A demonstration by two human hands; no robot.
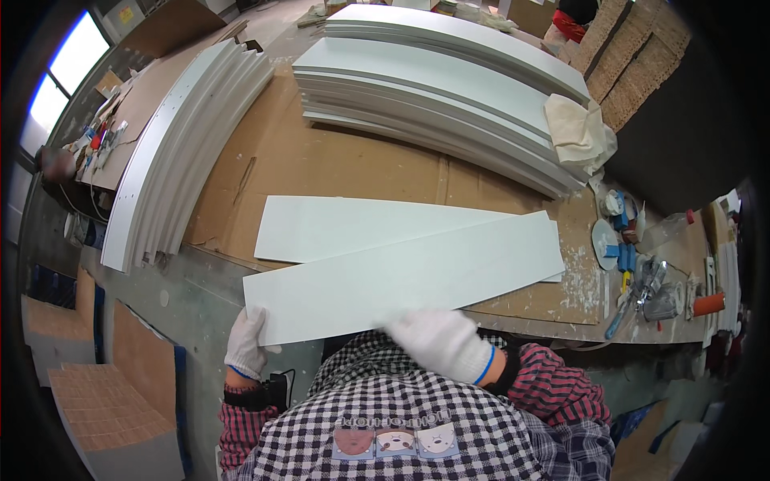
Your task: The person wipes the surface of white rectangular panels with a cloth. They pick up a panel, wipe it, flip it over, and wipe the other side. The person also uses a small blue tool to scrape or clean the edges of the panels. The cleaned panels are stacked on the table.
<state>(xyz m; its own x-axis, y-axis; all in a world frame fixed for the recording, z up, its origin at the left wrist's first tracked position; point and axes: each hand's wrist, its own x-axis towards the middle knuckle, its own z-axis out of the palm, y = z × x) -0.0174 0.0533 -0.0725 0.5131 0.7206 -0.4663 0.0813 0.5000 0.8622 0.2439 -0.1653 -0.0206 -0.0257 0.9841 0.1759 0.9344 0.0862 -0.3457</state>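
Note:
A long white board point(401, 272) lies slantwise in front of me, its left end jutting past the table edge. My left hand point(247, 345), in a white knitted glove, grips that end at its near corner, thumb on top. Over the near edge, around the middle, is my right hand point(445, 345), gloved too. Its fingers are smeared by motion, so I cannot make out whether they hold anything. Beneath the first board, a second white board point(321, 224) rests on the cardboard-covered table point(241, 184), partly hidden.
Stacks of white boards stand at the back point(425, 88) and on the left point(176, 152). A cream cloth point(579, 132) hangs over the back stack's right end. Brushes point(654, 280), a white disc point(604, 244) and an orange cylinder point(709, 305) crowd the right side.

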